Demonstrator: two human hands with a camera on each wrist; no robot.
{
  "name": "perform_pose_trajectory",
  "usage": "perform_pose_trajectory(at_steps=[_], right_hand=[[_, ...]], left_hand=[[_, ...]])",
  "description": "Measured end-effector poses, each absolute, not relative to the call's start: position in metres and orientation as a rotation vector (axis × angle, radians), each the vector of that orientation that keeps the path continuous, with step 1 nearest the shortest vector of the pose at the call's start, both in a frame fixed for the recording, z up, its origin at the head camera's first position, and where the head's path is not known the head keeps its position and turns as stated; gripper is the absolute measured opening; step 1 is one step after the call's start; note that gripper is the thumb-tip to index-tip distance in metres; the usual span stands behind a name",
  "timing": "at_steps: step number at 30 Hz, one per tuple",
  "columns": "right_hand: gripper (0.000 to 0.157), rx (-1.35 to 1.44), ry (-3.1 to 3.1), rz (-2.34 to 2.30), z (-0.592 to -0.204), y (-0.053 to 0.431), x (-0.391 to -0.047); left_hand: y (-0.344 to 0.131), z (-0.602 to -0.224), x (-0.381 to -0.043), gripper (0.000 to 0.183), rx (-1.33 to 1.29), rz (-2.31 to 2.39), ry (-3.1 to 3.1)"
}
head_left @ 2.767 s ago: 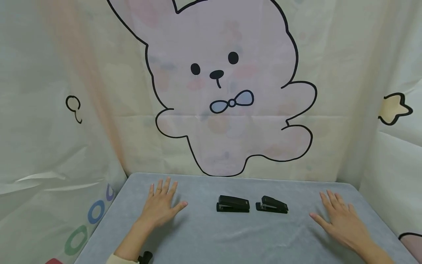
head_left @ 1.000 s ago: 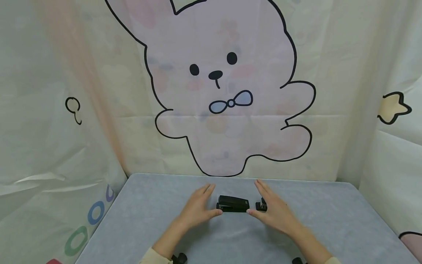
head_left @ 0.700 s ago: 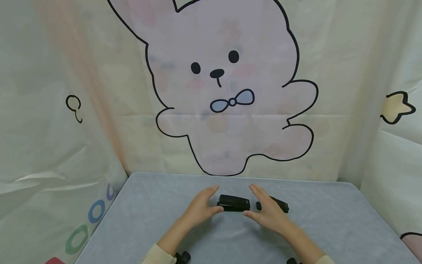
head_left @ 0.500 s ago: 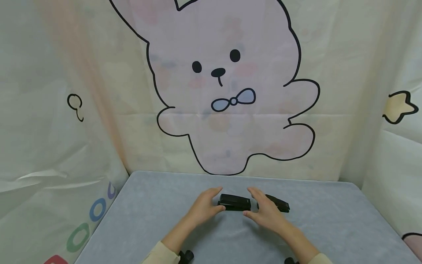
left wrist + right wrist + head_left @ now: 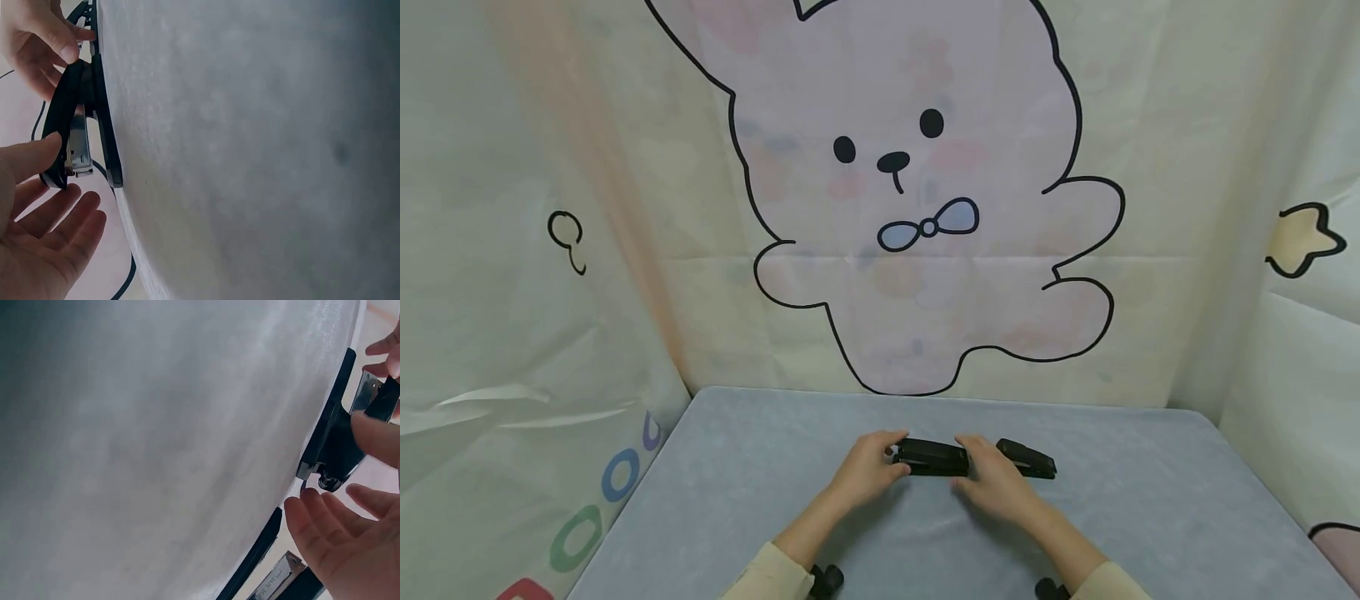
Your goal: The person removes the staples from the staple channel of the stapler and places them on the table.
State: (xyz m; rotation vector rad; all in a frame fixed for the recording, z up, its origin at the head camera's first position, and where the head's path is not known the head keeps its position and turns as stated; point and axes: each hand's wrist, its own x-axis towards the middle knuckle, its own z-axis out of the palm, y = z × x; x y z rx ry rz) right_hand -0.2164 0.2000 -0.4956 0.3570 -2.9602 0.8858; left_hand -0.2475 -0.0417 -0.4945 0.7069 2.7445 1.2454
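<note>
A black stapler [image 5: 932, 457] rests on the table between both hands, its metal magazine [image 5: 79, 147] raised off the base. At its left, front end, my left hand [image 5: 861, 471] pinches the upper arm, thumb on one side and index finger on the other; the remaining fingers are loosely bent. My right hand [image 5: 996, 483] is at the stapler's rear end, thumb close to the upper arm. In the right wrist view its fingers [image 5: 325, 528] are spread and relaxed. A second black stapler [image 5: 1028, 459] lies just right, partly hidden by that hand.
The table [image 5: 700, 517] has a pale blue-grey cloth. A curtain with a cartoon animal [image 5: 925, 317] hangs behind its far edge, and further sheets hang at both sides. A dark cable [image 5: 128, 278] shows beyond the table in the left wrist view.
Both hands came in from the table's sides to the left-hand stapler. They then closed around its ends, and the left hand took hold. Both staplers stay in place.
</note>
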Motion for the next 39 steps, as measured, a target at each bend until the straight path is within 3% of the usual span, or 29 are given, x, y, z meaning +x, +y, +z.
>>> perform_pose_trajectory(at_steps=[18, 39], right_hand=[[0.035, 0.315, -2.909, 1.009, -0.494, 0.196, -0.224], [0.032, 0.473, -2.939, 1.031, -0.474, 0.211, -0.191]], left_hand=[[-0.035, -0.494, -0.251, 0.041, 0.728, 1.391, 2.693], [-0.037, -0.470, -0.210, 0.041, 0.678, 1.507, 2.553]])
